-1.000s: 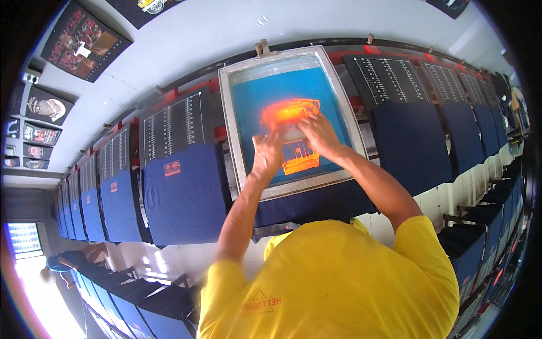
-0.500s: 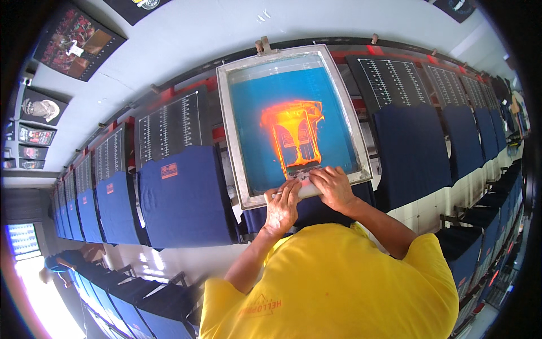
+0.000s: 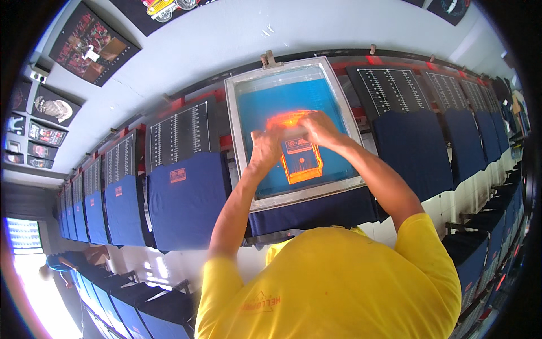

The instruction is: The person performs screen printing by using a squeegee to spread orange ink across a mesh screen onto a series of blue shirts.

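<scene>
A silkscreen in a pale metal frame (image 3: 232,130) lies in front of me over a navy fabric piece (image 3: 316,219), whose near edge hangs out below it. Its blue mesh (image 3: 257,104) carries bright orange ink (image 3: 287,118), heaped beyond my hands. Both hands grip a squeegee (image 3: 293,132) that spans the printed area and is mostly covered by my fingers. My left hand (image 3: 265,150) is closed on its left end, my right hand (image 3: 322,129) on its right end. Nearer me, an orange-edged stencil (image 3: 303,164) shows through the mesh.
Black boards with white ruled marks (image 3: 179,133) line both sides, draped with navy fabric (image 3: 189,200), some bearing small orange prints. Another row of draped boards (image 3: 468,254) runs behind me at right. A person in blue (image 3: 56,263) stands at far lower left.
Both hands have moved the squeegee away from me, from the screen's near edge to the middle of the mesh. The orange ink is now gathered beyond it, with the stencil area thinly coated.
</scene>
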`<state>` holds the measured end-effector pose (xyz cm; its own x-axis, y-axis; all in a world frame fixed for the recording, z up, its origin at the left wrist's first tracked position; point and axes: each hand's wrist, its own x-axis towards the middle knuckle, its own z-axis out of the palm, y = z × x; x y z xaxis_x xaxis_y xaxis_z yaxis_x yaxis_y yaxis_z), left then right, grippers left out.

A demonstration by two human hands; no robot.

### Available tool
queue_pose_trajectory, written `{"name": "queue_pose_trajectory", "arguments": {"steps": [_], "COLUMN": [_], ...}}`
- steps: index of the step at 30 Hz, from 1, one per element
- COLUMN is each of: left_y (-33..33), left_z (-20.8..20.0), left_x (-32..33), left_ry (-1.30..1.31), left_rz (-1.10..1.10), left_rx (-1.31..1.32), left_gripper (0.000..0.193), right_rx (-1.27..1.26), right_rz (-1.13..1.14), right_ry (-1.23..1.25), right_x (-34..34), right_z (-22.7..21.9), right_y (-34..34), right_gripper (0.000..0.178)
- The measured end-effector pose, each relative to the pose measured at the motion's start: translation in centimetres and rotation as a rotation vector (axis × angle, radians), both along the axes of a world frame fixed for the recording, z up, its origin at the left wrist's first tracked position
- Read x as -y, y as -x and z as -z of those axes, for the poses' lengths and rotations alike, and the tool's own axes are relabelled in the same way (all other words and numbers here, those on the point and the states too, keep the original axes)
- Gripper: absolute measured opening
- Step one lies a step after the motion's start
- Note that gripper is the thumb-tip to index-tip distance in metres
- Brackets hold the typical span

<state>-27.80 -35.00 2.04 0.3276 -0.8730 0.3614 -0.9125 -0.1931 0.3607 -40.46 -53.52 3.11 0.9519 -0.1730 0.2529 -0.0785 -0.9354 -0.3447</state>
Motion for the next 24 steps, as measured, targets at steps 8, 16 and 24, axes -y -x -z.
{"name": "queue_pose_trajectory", "arguments": {"steps": [8, 16, 24], "left_y": [1.1, 10.3, 16.1], "left_z": [-4.6, -2.6, 3.1], "left_x": [-0.5, -6.6, -11.3], "left_ry": [0.112, 0.062, 0.056], "left_rz": [-0.037, -0.062, -0.081], "left_rx": [-0.075, -0.006, 0.000], "left_gripper": [0.025, 0.036, 0.041], "right_rx": [0.029, 0.005, 0.061], "right_rz": [-0.033, -0.052, -0.120], "right_ry": [0.084, 0.114, 0.178], "right_x": [-0.6, -6.6, -11.0], "right_z": [-5.8, -1.5, 3.0], "right_y": [1.0, 9.6, 15.0], "right_gripper": [0.019, 0.045, 0.057]}}
